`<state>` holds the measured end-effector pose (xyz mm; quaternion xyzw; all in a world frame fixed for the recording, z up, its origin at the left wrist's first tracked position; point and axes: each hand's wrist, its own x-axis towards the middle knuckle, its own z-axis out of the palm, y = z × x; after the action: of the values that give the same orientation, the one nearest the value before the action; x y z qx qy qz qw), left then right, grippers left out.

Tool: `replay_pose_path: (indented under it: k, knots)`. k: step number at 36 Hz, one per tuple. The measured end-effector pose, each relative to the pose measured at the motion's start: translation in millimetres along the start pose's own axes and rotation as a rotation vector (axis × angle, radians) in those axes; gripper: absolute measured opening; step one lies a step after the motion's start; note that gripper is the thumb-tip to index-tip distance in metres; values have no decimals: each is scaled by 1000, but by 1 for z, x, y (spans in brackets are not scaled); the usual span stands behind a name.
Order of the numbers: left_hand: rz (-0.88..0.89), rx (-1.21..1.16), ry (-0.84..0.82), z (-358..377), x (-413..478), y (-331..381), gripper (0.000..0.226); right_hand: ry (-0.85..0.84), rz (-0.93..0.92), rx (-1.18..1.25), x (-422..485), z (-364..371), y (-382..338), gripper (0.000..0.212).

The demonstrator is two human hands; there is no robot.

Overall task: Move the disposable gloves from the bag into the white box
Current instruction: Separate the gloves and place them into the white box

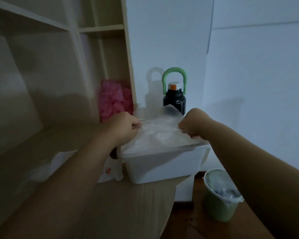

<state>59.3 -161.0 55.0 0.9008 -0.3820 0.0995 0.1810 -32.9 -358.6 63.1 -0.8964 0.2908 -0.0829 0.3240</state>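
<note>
Head camera showed both forearms stretched forward over the desk, wrists about level. The left hand had its fingers curled, pinching the left edge of the clear disposable gloves. The right hand was fisted knuckles-up, fingers clamped on their right edge. The thin plastic was spread between the two hands, lying across the open top of the white box. A white bag lay just left of the box, partly hidden by the left forearm. A dark bottle stood behind the box.
</note>
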Motion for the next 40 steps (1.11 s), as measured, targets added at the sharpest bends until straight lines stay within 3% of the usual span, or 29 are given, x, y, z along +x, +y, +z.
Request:
replay_pose_path:
  k: [4, 6, 8, 11, 14, 16, 19, 22, 30, 35, 40]
  knots:
    - [-52, 176, -156, 12, 9, 12, 35, 20, -50, -342, 8, 2, 15, 13]
    - [-87, 234, -198, 14, 8, 15, 36, 12, -72, -411, 8, 2, 13, 7]
    - [-96, 308, -219, 13, 8, 13, 40, -4, -91, -449, 8, 0, 8, 16]
    - [-34, 197, -77, 5, 7, 8, 43, 70, -184, -460, 6, -10, -2, 26]
    - [-14, -4, 29, 0, 3, 8, 38, 154, -336, -460, 5, -12, -13, 14]
    - [-87, -61, -91, 0, 0, 11, 40, 21, -398, -480, 7, -2, -18, 11]
    - [-152, 24, -388, 4, -1, 18, 53, -210, -387, -543, 10, 19, -16, 40]
    - [-139, 194, -512, 7, 7, 25, 56, -326, -325, -610, 20, 35, -6, 62]
    - [-77, 490, -759, 39, 31, 16, 33, -478, -235, -733, 34, 45, 3, 48]
    - [-60, 415, -730, 42, 29, 16, 35, -442, -230, -700, 32, 42, 6, 52]
    - [73, 318, -414, 10, 15, 9, 43, -271, -297, -607, 15, 21, -2, 61]
